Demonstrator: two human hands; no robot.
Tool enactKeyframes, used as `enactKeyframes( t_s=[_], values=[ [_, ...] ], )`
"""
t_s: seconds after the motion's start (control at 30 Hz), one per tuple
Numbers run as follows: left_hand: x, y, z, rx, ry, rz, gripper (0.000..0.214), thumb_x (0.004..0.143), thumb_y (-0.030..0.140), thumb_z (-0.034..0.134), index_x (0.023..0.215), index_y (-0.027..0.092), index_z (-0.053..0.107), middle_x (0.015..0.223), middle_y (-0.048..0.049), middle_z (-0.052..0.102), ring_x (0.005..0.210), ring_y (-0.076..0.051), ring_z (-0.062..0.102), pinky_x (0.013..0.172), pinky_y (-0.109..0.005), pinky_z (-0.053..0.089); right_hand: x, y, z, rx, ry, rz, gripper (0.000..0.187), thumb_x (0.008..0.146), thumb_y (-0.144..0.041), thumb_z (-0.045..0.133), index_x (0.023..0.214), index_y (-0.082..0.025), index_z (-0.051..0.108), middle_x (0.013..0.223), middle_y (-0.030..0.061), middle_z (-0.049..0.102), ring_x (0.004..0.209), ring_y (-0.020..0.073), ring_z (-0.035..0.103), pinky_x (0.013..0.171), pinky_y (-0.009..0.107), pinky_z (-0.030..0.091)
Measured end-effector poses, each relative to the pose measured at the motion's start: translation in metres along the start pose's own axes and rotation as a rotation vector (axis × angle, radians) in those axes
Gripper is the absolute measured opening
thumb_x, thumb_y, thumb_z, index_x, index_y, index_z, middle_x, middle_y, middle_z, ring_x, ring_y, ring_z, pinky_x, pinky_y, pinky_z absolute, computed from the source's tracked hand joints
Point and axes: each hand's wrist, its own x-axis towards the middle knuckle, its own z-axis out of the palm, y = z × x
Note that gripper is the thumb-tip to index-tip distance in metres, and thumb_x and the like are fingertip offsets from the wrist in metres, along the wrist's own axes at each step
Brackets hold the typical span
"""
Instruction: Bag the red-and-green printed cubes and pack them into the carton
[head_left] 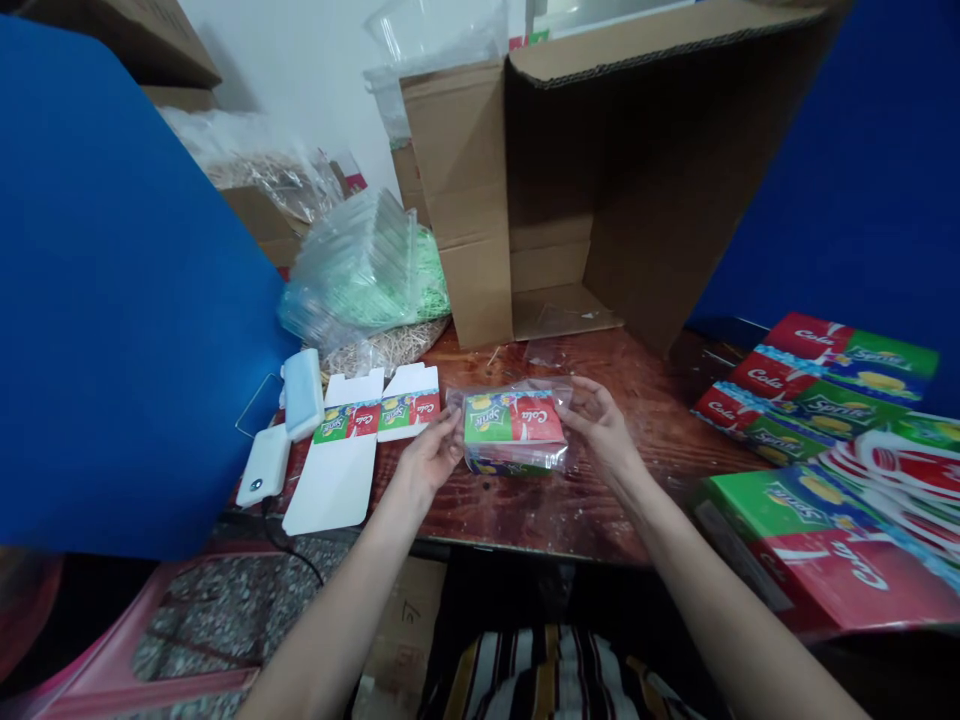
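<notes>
A green and red Sprite and Cola printed box [514, 417] lies inside a clear plastic bag [556, 460] at the table's front. On the bag's left edge, my left hand [435, 447] has its fingers closed. Gripping the upper right corner of the same bag, my right hand [598, 420] pinches the film between thumb and fingers. Left of my left hand lie two unfolded printed cartons, one with a long white flap [334, 485] and a shorter one [409, 405] beside it.
A large open cardboard box [472, 200] stands behind. Stacked Cola and Sprite boxes [817, 390] and a bigger pile [847, 545] are on the right. Clear plastic trays [360, 255] sit at the back left. Blue partitions [127, 300] flank the table; a white power bank [264, 465] is at left.
</notes>
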Motion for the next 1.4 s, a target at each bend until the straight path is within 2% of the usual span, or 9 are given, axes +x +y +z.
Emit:
enactKeyframes(
  t_s=[0.07,0.2,0.37,0.57,0.7,0.93,1.1,1.3,1.4],
  values=[
    [-0.006,-0.005,-0.004,-0.001,-0.022,0.017,0.021,0.072,0.007,0.077,0.085,0.015,0.063,0.058,0.0062,0.056,0.040,-0.002,0.049,0.036,-0.009,0.035,-0.010,0.000,-0.005,-0.020,-0.017,-0.031,0.053,0.054,-0.027,0.089,0.098,-0.026,0.060,0.096,-0.0004,0.066,0.075,0.0140,0.062,0.061,0.024,0.050],
    [-0.013,-0.015,-0.017,0.007,-0.065,0.073,0.039,0.065,0.007,0.082,0.097,0.017,0.062,0.066,0.0060,0.061,0.048,-0.003,0.055,0.041,-0.012,0.038,-0.023,0.001,-0.018,-0.072,-0.103,-0.009,0.044,0.059,-0.028,0.087,0.093,-0.025,0.059,0.099,0.0002,0.066,0.065,0.0113,0.058,0.062,0.026,0.050],
    [-0.011,-0.025,-0.039,0.166,-0.225,0.170,0.063,0.065,0.015,0.085,0.120,0.018,0.055,0.066,0.0056,0.060,0.052,-0.006,0.055,0.047,-0.016,0.040,-0.026,0.010,-0.033,-0.171,-0.209,-0.004,0.037,0.062,-0.031,0.084,0.085,-0.023,0.056,0.110,0.0014,0.061,0.076,0.0127,0.061,0.068,0.027,0.051],
    [-0.009,-0.032,-0.051,0.247,-0.288,0.209,0.064,0.067,0.018,0.082,0.123,0.018,0.052,0.067,0.0055,0.057,0.057,-0.007,0.054,0.050,-0.017,0.038,-0.026,0.028,-0.037,-0.353,-0.213,-0.108,0.027,0.066,-0.028,0.077,0.079,-0.022,0.055,0.080,-0.0008,0.058,0.069,0.0137,0.057,0.061,0.025,0.046],
    [-0.006,-0.042,-0.055,0.287,-0.237,0.288,0.060,0.067,0.019,0.081,0.120,0.016,0.053,0.067,0.0059,0.057,0.056,-0.007,0.053,0.050,-0.018,0.039,-0.028,0.034,-0.036,-0.403,-0.187,-0.131,0.021,0.071,-0.027,0.071,0.077,-0.022,0.052,0.071,-0.0017,0.056,0.063,0.0136,0.054,0.058,0.025,0.044],
    [0.011,-0.061,-0.062,0.359,-0.145,0.421,0.055,0.069,0.025,0.077,0.117,0.015,0.053,0.064,0.0065,0.057,0.055,-0.009,0.053,0.049,-0.019,0.040,-0.022,0.048,-0.043,-0.488,-0.185,-0.161,0.015,0.074,-0.025,0.063,0.076,-0.022,0.049,0.070,-0.0020,0.052,0.060,0.0138,0.050,0.056,0.026,0.042],
    [0.022,-0.067,-0.063,0.528,-0.043,0.538,0.049,0.070,0.031,0.069,0.113,0.015,0.053,0.061,0.0077,0.052,0.053,-0.011,0.054,0.047,-0.021,0.045,-0.012,0.069,-0.050,-0.638,-0.191,-0.211,0.010,0.071,-0.023,0.055,0.078,-0.023,0.048,0.074,0.0003,0.055,0.069,0.0173,0.055,0.066,0.029,0.046],
    [0.028,-0.071,-0.065,0.697,0.011,0.565,0.034,0.069,0.019,0.059,0.102,0.014,0.058,0.060,0.0045,0.056,0.049,-0.012,0.053,0.042,-0.021,0.042,-0.013,0.084,-0.058,-0.756,-0.223,-0.175,0.010,0.068,-0.023,0.053,0.077,-0.023,0.049,0.074,0.0014,0.058,0.072,0.0199,0.058,0.071,0.033,0.049],
    [0.026,-0.065,-0.065,0.783,0.044,0.603,0.030,0.065,0.012,0.059,0.094,0.014,0.063,0.068,0.0000,0.061,0.059,-0.015,0.059,0.057,-0.027,0.050,-0.015,0.080,-0.062,-0.802,-0.229,-0.177,0.011,0.069,-0.022,0.054,0.079,-0.023,0.052,0.078,0.0025,0.062,0.076,0.0210,0.060,0.076,0.036,0.051]
  ],
)
